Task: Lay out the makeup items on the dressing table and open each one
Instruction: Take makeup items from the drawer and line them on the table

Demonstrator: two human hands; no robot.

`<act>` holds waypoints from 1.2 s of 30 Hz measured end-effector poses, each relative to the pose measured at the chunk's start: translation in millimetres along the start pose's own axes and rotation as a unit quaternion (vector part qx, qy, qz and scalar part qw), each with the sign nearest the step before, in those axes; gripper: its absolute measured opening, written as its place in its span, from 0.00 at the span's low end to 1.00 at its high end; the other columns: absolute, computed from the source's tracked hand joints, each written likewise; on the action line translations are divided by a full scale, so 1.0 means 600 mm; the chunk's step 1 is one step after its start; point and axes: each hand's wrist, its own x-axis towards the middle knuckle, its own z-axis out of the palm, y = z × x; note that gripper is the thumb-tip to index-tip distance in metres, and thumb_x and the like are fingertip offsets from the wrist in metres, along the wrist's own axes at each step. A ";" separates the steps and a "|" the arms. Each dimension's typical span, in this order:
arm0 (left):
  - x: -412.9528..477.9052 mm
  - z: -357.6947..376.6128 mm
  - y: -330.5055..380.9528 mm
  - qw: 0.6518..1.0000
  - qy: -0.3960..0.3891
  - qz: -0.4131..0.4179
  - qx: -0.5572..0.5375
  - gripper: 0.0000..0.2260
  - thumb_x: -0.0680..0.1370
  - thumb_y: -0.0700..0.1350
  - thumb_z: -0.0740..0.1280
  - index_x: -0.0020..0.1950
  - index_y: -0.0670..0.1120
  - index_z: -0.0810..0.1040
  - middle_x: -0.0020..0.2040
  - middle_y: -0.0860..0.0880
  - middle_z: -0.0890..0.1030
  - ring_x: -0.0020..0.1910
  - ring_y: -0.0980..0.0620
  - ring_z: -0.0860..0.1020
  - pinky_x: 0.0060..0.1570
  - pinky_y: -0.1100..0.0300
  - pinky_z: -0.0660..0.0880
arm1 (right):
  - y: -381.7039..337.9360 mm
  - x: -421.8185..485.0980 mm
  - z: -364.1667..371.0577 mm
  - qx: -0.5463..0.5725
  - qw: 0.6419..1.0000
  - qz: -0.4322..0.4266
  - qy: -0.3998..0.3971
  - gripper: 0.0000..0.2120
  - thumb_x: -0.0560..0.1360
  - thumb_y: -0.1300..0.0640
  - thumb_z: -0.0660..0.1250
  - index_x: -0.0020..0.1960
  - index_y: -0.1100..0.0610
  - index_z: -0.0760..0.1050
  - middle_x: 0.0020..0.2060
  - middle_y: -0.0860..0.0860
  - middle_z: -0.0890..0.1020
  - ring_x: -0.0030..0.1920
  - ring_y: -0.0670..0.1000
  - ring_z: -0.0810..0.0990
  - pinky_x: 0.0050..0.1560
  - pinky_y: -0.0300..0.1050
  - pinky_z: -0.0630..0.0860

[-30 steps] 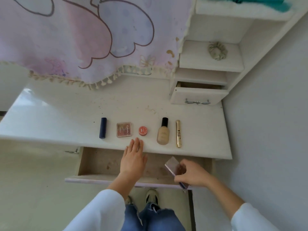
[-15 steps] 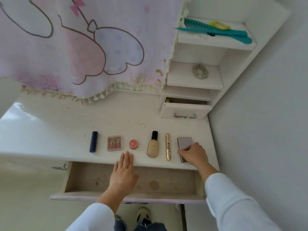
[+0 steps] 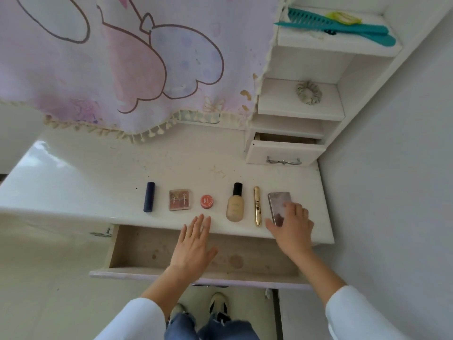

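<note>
Several closed makeup items lie in a row on the white dressing table (image 3: 93,173): a dark blue lipstick tube (image 3: 149,200), a small pink eyeshadow palette (image 3: 180,199), a red pot (image 3: 207,201), a foundation bottle (image 3: 235,204), a gold mascara tube (image 3: 257,204) and a mauve compact (image 3: 278,201) at the right end. My right hand (image 3: 291,229) holds the compact flat on the table, thumb at its left edge and fingers over its lower right part. My left hand (image 3: 195,244) is flat with straight fingers, its fingertips at the table's front edge below the red pot.
The wide drawer (image 3: 147,249) under the tabletop is pulled out beneath both hands. At the back right a small drawer (image 3: 284,153) stands ajar under shelves holding a scrunchie (image 3: 309,92) and teal combs (image 3: 343,28). A printed cloth (image 3: 122,57) hangs behind; a wall (image 3: 392,180) stands close on the right.
My right hand lifted the mauve compact from the drawer and set it at the right end of the row. My left hand stayed at the table edge.
</note>
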 end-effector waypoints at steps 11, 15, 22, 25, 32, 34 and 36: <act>-0.084 0.121 -0.067 0.997 -0.078 0.018 -0.023 0.31 0.80 0.64 0.42 0.55 0.52 0.81 0.64 0.48 0.78 0.64 0.48 0.76 0.66 0.55 0.57 | 0.002 -0.176 0.138 -0.096 0.953 -0.146 -0.248 0.30 0.77 0.41 0.58 0.75 0.50 0.55 0.73 0.47 0.61 0.72 0.49 0.60 0.71 0.48 0.58; -0.079 0.129 -0.082 0.997 -0.048 0.062 0.011 0.32 0.80 0.61 0.38 0.45 0.55 0.82 0.59 0.49 0.82 0.61 0.47 0.78 0.62 0.55 0.61 | 0.007 -0.171 0.153 -0.129 0.951 -0.164 -0.228 0.27 0.78 0.43 0.57 0.75 0.49 0.57 0.72 0.47 0.63 0.72 0.49 0.61 0.69 0.48 0.59; -0.075 0.111 -0.087 0.995 0.034 0.092 0.015 0.21 0.78 0.60 0.50 0.43 0.54 0.80 0.60 0.50 0.81 0.65 0.47 0.75 0.63 0.54 0.62 | 0.015 -0.148 0.136 -0.177 0.952 -0.193 -0.161 0.38 0.63 0.39 0.75 0.67 0.53 0.69 0.65 0.54 0.76 0.63 0.55 0.77 0.58 0.55 0.75; -0.067 0.102 -0.090 0.989 0.078 0.122 0.036 0.08 0.72 0.58 0.67 0.44 0.55 0.79 0.65 0.49 0.78 0.70 0.48 0.69 0.66 0.52 0.69 | 0.010 -0.132 0.120 -0.179 0.952 -0.217 -0.118 0.47 0.52 0.34 0.78 0.64 0.54 0.68 0.60 0.56 0.79 0.58 0.56 0.81 0.52 0.55 0.78; -0.045 0.074 -0.095 0.988 0.102 0.100 0.061 0.43 0.67 0.61 0.70 0.76 0.44 0.58 0.76 0.42 0.59 0.76 0.46 0.50 0.73 0.53 0.45 | -0.002 -0.100 0.109 -0.224 0.930 -0.276 -0.095 0.57 0.50 0.30 0.75 0.70 0.59 0.64 0.66 0.55 0.77 0.65 0.54 0.76 0.56 0.56 0.77; -0.029 0.061 -0.099 0.987 0.111 0.079 0.081 0.46 0.68 0.62 0.65 0.77 0.40 0.51 0.76 0.41 0.59 0.76 0.45 0.50 0.73 0.53 0.45 | -0.010 -0.087 0.108 -0.225 0.935 -0.258 -0.093 0.56 0.49 0.30 0.76 0.68 0.60 0.69 0.63 0.55 0.79 0.61 0.54 0.79 0.51 0.57 0.78; -0.009 0.051 -0.097 0.986 0.114 0.070 0.098 0.47 0.67 0.62 0.67 0.76 0.39 0.52 0.74 0.40 0.64 0.75 0.43 0.57 0.74 0.52 0.48 | -0.017 -0.072 0.108 -0.234 0.936 -0.251 -0.078 0.51 0.48 0.32 0.78 0.63 0.60 0.76 0.58 0.55 0.82 0.57 0.54 0.82 0.48 0.57 0.79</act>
